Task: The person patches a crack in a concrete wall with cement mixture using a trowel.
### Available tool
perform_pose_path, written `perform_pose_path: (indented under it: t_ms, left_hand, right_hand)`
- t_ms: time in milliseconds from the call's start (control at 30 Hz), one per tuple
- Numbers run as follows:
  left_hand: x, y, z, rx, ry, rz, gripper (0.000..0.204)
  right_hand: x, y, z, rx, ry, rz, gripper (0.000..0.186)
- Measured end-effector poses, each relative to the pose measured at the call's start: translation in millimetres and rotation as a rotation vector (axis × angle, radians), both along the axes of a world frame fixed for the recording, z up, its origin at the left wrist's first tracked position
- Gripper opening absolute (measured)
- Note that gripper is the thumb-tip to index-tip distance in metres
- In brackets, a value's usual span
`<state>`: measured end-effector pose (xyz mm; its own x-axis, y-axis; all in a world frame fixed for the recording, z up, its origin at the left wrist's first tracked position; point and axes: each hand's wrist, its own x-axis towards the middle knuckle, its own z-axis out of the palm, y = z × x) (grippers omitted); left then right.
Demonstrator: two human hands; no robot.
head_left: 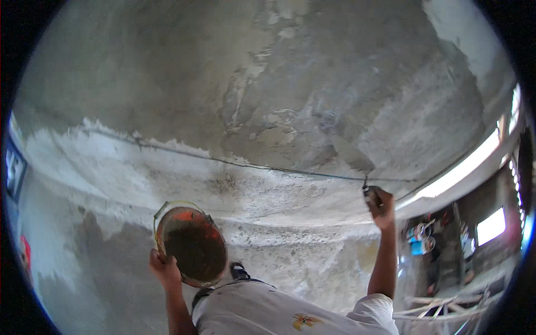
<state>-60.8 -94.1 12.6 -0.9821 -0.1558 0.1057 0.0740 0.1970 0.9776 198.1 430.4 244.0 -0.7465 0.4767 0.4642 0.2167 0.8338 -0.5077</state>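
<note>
My left hand (164, 269) is closed on the side rim of a round bucket (185, 214) with a reddish inside and a pale yellow-green handle. Dark grey wet mix (192, 248) lies in it. Up to the right, my right hand (381, 207) grips the handle of a trowel. The trowel's blade (353, 155) lies against the grey plastered wall (312, 72), just above a thin dark line. Around the blade the plaster looks darker and uneven, with rough, lighter patches to its left.
A thin cord-like line (240, 164) runs across the wall. Below it is a paler, rough band (262, 195). Bright openings (474, 167) show at right, above several small containers (419, 240) and wooden poles (446, 304). My shoe (239, 271) shows beside the bucket. A dark framed picture (14, 167) hangs far left.
</note>
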Motion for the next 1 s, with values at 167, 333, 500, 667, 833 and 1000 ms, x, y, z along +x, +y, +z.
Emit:
perform_pose_path:
  t_ms: [167, 333, 500, 667, 833, 1000]
  left_hand:
    - [-20.7, 1.9, -9.7, 0.128, 0.039, -0.036, 0.034]
    - [-34.4, 0.5, 12.1, 0.008, 0.086, -0.089, 0.032]
    - [-45.7, -12.8, 23.9, 0.055, 0.021, -0.239, 0.029]
    - [-60.5, -17.9, 34.6, -0.022, 0.005, -0.328, 0.032]
    - [-79.3, -8.8, 52.7, -0.114, 0.143, -0.435, 0.03]
    - [-87.8, -0.7, 77.4, -0.223, 0.174, -0.542, 0.034]
  right_hand:
    - [-25.6, -109.8, -115.3, -0.131, -0.196, -0.045, 0.024]
    - [-48.0, -223.7, -198.6, -0.413, -0.385, -0.023, 0.044]
    - [-65.1, -293.0, -211.9, -0.506, -0.453, 0.057, 0.039]
    - [-86.3, -296.9, -213.6, -0.276, -0.571, 0.087, 0.036]
    - [-86.7, -284.5, -189.5, 0.055, -0.635, 0.06, 0.042]
    - [-109.5, -260.1, -177.9, 0.393, -0.615, 0.113, 0.028]
